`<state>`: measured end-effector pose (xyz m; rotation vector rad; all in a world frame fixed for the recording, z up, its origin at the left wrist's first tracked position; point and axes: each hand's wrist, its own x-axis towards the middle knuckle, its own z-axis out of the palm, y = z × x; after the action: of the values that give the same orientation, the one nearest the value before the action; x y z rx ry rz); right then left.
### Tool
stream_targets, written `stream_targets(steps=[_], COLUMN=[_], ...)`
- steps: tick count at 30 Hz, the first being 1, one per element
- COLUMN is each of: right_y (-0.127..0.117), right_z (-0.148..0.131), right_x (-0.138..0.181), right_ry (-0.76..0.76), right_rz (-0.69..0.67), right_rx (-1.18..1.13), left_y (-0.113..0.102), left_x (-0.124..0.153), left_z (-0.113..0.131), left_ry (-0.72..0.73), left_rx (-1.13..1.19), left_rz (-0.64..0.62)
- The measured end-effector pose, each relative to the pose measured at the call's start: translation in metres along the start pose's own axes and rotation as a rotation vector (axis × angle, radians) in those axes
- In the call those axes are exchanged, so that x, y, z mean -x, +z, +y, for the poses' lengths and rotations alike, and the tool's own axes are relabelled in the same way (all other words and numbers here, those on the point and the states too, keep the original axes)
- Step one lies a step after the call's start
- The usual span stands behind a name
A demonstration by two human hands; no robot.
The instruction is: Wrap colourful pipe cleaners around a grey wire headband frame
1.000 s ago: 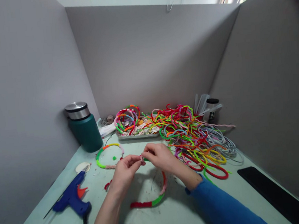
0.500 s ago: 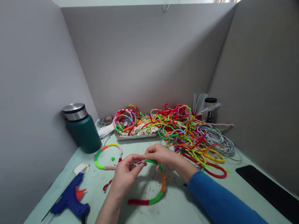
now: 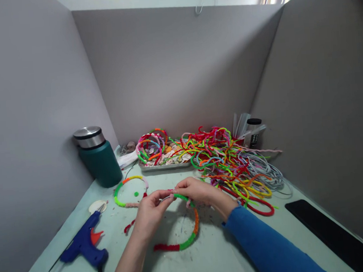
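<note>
A curved ring wrapped in pipe cleaners stands in front of me, with red, green and orange sections and its red end lowest. My left hand pinches the upper part of this ring between thumb and fingers. Close against it, my right hand is closed on the green wrapping at the top. The fingertips nearly meet and hide what lies between them. Behind my left hand lies a finished-looking multicoloured ring around a small green bit. A short red pipe cleaner piece is beside my left wrist.
A blue glue gun lies at left near a round pale pad and a teal bottle. At the back are a metal tray and a pile of pipe cleaners. Grey wire coils and a black slab occupy the right.
Both hands keep their pinch at the top of the ring, with the fingertips shifted slightly. The whole view has moved a little; the other things stay put.
</note>
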<state>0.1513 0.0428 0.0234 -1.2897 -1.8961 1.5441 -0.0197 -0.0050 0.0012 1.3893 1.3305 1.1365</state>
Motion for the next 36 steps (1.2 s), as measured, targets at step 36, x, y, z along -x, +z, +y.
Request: stream_targets(steps=[36], right_y=[0.041], right_z=[-0.029], right_x=[0.026], right_ry=[-0.311], right_rz=[0.328], right_rx=[0.986], left_y=[-0.008], left_x=[-0.001], left_z=[0.007], left_ry=[-0.186], left_rx=[0.469], left_rz=[0.234])
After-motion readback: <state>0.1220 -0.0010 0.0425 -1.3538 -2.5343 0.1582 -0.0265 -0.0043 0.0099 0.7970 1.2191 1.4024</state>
